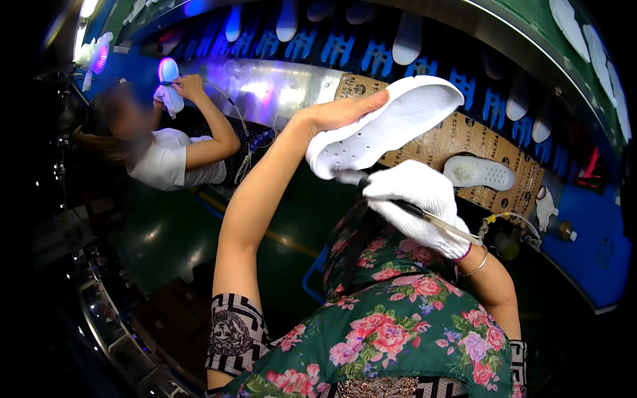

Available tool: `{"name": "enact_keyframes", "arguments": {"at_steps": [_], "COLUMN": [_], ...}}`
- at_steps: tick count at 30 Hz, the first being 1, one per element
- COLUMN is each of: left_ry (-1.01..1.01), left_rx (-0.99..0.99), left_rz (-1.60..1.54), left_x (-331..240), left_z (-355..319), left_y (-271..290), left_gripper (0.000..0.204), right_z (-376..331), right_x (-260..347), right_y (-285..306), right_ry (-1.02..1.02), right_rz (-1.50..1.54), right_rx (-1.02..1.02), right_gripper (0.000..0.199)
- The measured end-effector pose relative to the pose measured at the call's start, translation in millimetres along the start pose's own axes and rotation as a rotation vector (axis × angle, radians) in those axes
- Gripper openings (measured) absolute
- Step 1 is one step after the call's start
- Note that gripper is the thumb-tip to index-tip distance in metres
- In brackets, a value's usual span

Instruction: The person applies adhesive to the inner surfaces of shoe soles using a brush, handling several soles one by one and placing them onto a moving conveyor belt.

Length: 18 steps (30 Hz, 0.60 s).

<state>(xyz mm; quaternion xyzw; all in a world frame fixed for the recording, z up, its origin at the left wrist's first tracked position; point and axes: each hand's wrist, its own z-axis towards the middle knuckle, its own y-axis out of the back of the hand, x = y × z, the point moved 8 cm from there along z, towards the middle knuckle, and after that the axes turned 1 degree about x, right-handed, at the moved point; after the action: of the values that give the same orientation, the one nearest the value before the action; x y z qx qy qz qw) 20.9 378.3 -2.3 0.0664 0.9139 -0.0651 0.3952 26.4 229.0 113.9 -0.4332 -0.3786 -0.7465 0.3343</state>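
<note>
My bare left hand (346, 113) grips a white shoe sole (398, 119) by its near-left edge, thumb over the rim. The sole is held tilted above the bench, its hollow inner side with small holes facing me. In a white knitted glove, my right hand (415, 202) is closed around a dark-handled brush (363, 182). The brush's greyish tip meets the sole's lower-left end, slightly blurred. A thin pale tube (454, 227) runs back from the brush past my right wrist.
A second white sole (479, 172) lies on the brown cardboard (474, 139) covering the bench. Behind it, several blue clamps (377, 58) line a rack, some with soles. A white glove (545, 207) and a small bottle (565, 231) are at the right. A co-worker (179, 152) at left holds another sole.
</note>
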Motion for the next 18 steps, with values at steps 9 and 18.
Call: {"name": "enact_keyframes", "arguments": {"at_steps": [9, 18], "left_ry": [-0.645, -0.431], "left_rx": [0.146, 0.073], "left_rz": [-0.930, -1.154], "left_x": [28, 70], "left_z": [3, -14], "left_y": [-40, -70], "left_gripper": [0.064, 0.056], "right_z": [-4, 4], "right_x": [-30, -12], "right_y": [60, 42], "right_ry": [-0.305, -0.093], "right_rz": [0.136, -0.137], "right_rx": [-0.442, -0.215], "right_gripper": [0.016, 0.015]}}
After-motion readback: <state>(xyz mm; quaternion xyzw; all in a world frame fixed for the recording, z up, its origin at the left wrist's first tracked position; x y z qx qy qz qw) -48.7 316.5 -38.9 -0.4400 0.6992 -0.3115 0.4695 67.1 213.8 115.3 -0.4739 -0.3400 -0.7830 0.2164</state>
